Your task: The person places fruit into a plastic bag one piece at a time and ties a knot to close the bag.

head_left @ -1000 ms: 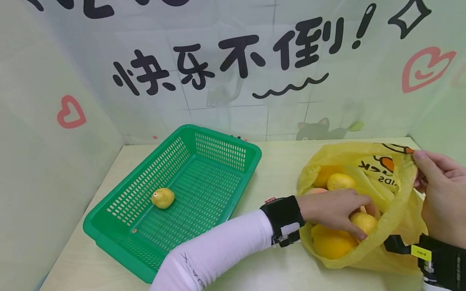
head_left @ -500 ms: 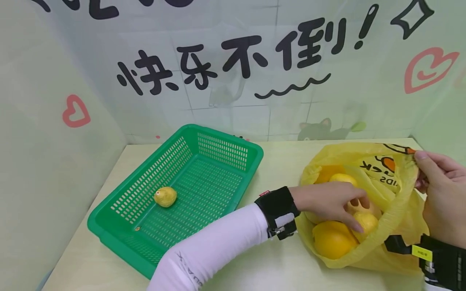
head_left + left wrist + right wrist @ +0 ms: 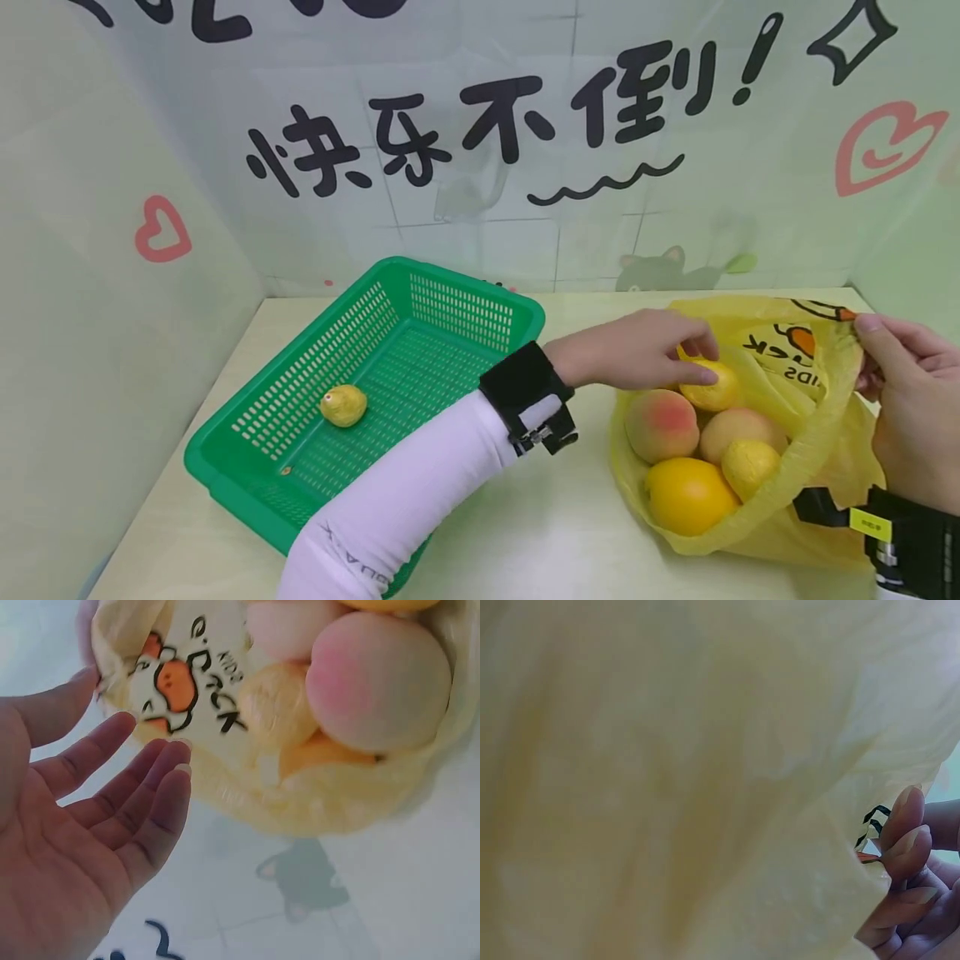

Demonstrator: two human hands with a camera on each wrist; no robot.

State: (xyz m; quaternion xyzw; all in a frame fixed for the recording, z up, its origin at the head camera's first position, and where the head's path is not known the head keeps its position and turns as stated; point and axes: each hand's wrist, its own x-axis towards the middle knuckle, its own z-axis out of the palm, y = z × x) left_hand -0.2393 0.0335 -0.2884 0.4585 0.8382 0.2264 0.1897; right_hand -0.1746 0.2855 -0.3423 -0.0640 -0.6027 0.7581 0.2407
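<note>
My left hand (image 3: 637,346) reaches over the yellow plastic bag (image 3: 836,433), its fingers loosely bent right above a yellow lemon (image 3: 718,390). In the left wrist view that hand's fingers (image 3: 161,825) are spread and nothing is between them; the lemon (image 3: 277,705) lies apart from them. My right hand (image 3: 911,400) pinches the bag's rim at the upper right and holds the mouth wide. Inside the bag are a blushed peach (image 3: 662,425), a paler peach (image 3: 738,429), a smaller lemon (image 3: 752,467) and a smooth orange-yellow fruit (image 3: 686,497). Yellow plastic fills most of the right wrist view.
A green perforated basket (image 3: 525,312) stands left of the bag on the pale table (image 3: 555,517), with one lemon (image 3: 343,406) in it. My left forearm crosses over the basket's near right side. A printed wall sheet (image 3: 480,242) closes off the back.
My left hand has moved back and left within the bag's mouth, from the small lemon to the rear lemon, uncovering the peaches. The right hand keeps its pinch on the rim.
</note>
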